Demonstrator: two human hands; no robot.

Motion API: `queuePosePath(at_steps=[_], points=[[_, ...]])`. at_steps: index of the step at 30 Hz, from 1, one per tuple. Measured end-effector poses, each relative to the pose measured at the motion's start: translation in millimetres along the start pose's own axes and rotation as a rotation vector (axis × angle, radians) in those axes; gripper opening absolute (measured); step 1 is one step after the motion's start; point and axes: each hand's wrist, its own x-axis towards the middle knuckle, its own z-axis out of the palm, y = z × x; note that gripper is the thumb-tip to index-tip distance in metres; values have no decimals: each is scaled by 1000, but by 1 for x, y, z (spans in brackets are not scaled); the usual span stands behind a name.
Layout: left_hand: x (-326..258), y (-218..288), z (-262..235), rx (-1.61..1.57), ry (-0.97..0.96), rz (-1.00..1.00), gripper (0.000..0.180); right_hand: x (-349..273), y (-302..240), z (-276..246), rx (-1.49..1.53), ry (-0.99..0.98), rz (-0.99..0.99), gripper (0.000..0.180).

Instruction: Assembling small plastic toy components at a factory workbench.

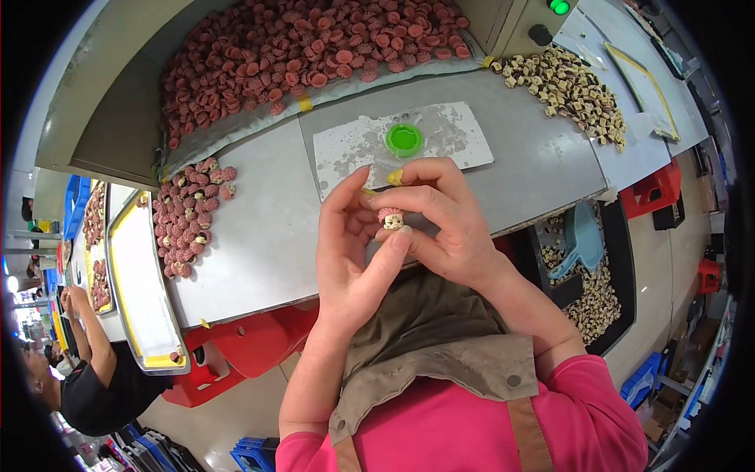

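Between the fingertips of both my hands is a small doll head (392,220), cream-coloured with a knobbly pink cap on top. My left hand (346,256) pinches it with the thumb at its front. My right hand (452,228) curls round its other side, with yellow covers on some fingertips. Just beyond my hands, a round green dish (404,139) stands on a stained white sheet (470,141). Loose pink knobbly caps (314,51) are heaped at the back. Bare cream-and-dark heads (562,90) lie at the far right, and capped heads (185,216) cluster at the left.
A yellow-edged tray (141,267) stands at the table's left end. Lower right, a black bin (621,295) holds more heads and a light-blue scoop (582,240). Red stools (252,342) sit under the table. Another person (102,385) works at the far left.
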Motion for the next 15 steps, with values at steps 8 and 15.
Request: queuePosePath(at_steps=[8,15], points=[[0,6,4,68,47,-66,52,-1,-1,1,-36,-17,-23,35],[7,4,-2,-98,10,-164,45,0,1,-2,50,-17,26,33]])
